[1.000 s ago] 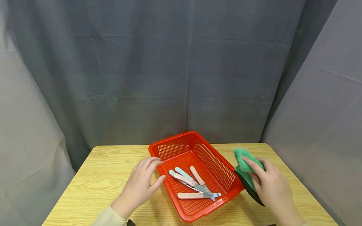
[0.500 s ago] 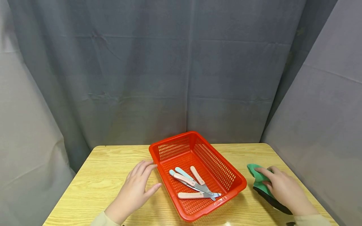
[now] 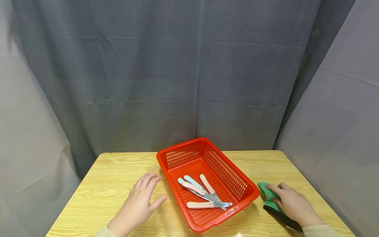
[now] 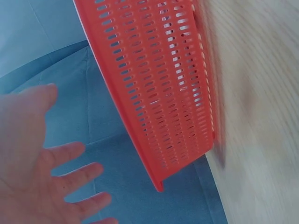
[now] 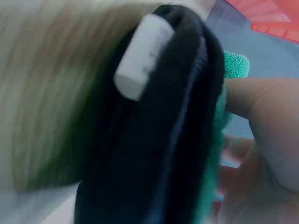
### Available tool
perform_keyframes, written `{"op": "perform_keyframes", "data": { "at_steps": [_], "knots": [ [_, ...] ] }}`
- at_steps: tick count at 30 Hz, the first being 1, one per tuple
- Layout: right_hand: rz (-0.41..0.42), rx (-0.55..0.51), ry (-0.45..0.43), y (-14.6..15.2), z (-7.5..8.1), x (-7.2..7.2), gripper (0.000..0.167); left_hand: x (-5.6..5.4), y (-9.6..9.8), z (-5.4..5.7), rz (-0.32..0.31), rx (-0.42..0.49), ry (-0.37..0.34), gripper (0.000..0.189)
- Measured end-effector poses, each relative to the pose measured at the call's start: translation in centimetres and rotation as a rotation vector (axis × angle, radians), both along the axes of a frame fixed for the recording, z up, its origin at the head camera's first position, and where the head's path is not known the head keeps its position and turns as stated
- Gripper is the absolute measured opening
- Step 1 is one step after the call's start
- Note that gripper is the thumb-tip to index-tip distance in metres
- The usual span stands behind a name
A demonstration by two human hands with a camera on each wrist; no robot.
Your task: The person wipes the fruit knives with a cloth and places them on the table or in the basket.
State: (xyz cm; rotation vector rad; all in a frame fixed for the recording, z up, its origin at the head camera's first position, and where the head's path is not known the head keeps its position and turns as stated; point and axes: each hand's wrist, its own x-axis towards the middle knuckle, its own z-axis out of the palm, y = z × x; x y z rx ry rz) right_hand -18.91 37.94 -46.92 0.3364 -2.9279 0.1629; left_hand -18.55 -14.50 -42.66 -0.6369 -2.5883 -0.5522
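At the right of the table, my right hand (image 3: 293, 202) grips a green and black cloth (image 3: 267, 191) between thumb and fingers. The right wrist view shows the cloth's black side (image 5: 173, 121), bearing a small white piece (image 5: 144, 57) with grey marks. My left hand (image 3: 137, 202) holds nothing; its fingers are spread apart, left of a red plastic basket (image 3: 165, 164). In the left wrist view the left hand (image 4: 42, 172) is apart from the basket's slotted wall (image 4: 154, 93). Several knives lie in the basket, among them a pink-handled knife (image 3: 199, 205) and a blue-handled one (image 3: 191, 180).
The basket stands at an angle on a light wood table (image 3: 118, 177), near the middle. Grey curtains (image 3: 148, 82) hang behind the table and a paler grey cloth wall (image 3: 334, 125) rises along its right side.
My right hand has moved right, away from the basket, and down toward the table with the cloth. My left hand has drawn back slightly from the basket rim. The knives have stayed put.
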Motion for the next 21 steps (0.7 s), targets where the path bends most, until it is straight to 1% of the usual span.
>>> {"op": "perform_keyframes", "data": {
  "at_steps": [3, 6, 8, 14, 16, 17, 19, 21],
  "knots": [
    [-0.005, -0.009, -0.059, 0.1, -0.4, -0.1, 0.05, 0.1, -0.1, -0.2, 0.0, 0.003, 0.0, 0.058],
    [-0.007, -0.012, -0.09, 0.1, -0.8, -0.2, 0.049, 0.1, -0.2, -0.4, 0.004, -0.001, 0.003, 0.057],
    [-0.013, -0.016, -0.11, 0.1, -0.7, -0.2, 0.049, 0.1, -0.3, -0.5, 0.004, -0.003, 0.007, 0.056],
    [-0.047, -0.013, -0.204, -0.2, 0.1, -0.3, 0.054, 0.3, -0.4, -0.7, 0.023, -0.012, -0.019, 0.053],
    [-0.045, -0.008, -0.194, -0.3, 0.3, -0.2, 0.053, 0.4, -0.4, -0.7, 0.032, -0.017, -0.025, 0.053],
    [-0.041, -0.003, -0.171, -0.4, 0.4, -0.1, 0.051, 0.4, -0.4, -0.7, 0.038, -0.02, -0.026, 0.053],
    [-0.035, 0.002, -0.089, -0.7, 0.6, 0.2, 0.046, 0.5, -0.5, -0.8, 0.049, -0.029, -0.021, 0.053],
    [-0.032, 0.008, 0.023, -1.1, 0.9, 0.4, 0.039, 0.5, -0.6, -0.8, 0.057, -0.037, -0.01, 0.054]
  ]
}}
